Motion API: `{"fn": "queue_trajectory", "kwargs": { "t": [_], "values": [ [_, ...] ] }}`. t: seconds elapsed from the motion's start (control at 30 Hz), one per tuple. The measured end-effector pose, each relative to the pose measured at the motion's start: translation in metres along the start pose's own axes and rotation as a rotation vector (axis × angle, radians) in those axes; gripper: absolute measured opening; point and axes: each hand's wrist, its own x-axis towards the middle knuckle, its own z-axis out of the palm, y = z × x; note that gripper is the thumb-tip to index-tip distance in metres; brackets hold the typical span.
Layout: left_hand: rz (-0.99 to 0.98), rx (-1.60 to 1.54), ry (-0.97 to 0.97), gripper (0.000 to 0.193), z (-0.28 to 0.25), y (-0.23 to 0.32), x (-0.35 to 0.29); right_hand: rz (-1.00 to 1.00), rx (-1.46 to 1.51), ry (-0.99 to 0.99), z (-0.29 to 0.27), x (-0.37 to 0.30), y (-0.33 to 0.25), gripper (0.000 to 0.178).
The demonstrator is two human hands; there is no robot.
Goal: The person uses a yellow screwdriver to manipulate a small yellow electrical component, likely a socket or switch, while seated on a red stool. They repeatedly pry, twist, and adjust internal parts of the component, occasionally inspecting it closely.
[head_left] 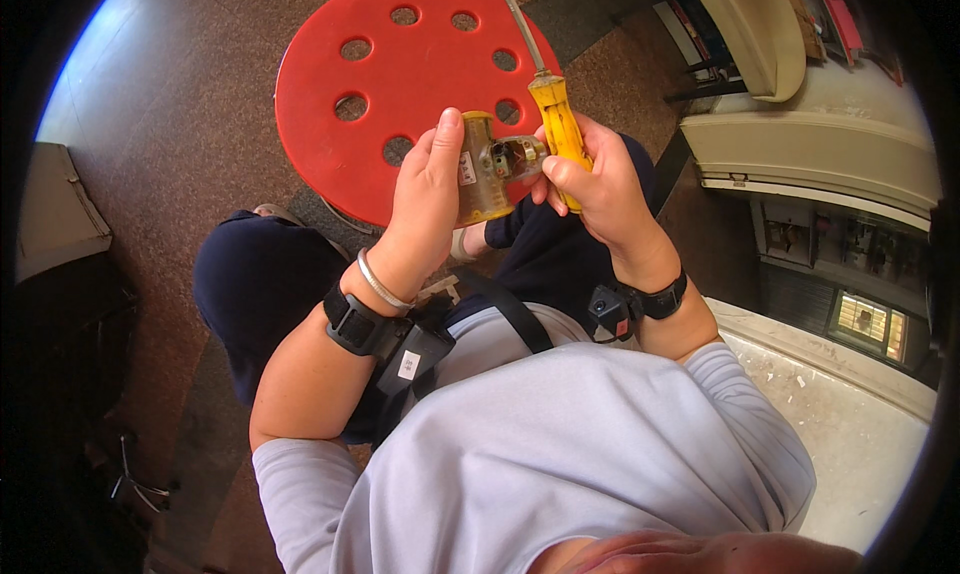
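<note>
My left hand (425,189) is closed around a clear, yellow-capped plastic device (487,189) with a small label on its side. Its clear side part, where wires and small dark components show, reaches toward my right hand (605,179). That hand grips a screwdriver (556,104) by its yellow handle, with the long metal shaft pointing up and away from the device. My right fingertips are close to the device's side part; whether they touch it, I cannot tell. Both hands are above my lap, at the near edge of a red round stool.
The red stool (440,59) has a ring of round holes in its top. A pale chair (755,34) stands at the far right, beside a light cabinet (810,159). My knees in dark trousers (262,284) are below my hands. A white box-like object (65,204) is at the left.
</note>
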Motion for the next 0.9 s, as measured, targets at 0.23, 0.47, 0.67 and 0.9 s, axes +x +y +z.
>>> {"fn": "queue_trajectory", "kwargs": {
  "t": [0.23,0.47,0.67,0.9],
  "values": [
    [-0.011,0.014,0.003,0.048,0.000,0.002,-0.001,0.016,0.031,-0.014,-0.002,0.002,0.001,0.024],
    [0.009,0.020,0.012,0.047,0.000,0.001,0.001,0.010,0.039,-0.011,-0.005,0.004,0.003,0.024],
    [-0.041,-0.019,0.032,0.047,0.005,0.006,-0.003,0.028,0.065,-0.004,-0.006,0.005,0.005,0.024],
    [-0.105,-0.025,0.023,0.049,0.007,0.010,-0.005,0.046,0.102,0.000,-0.005,0.004,0.003,0.023]
  ]
}}
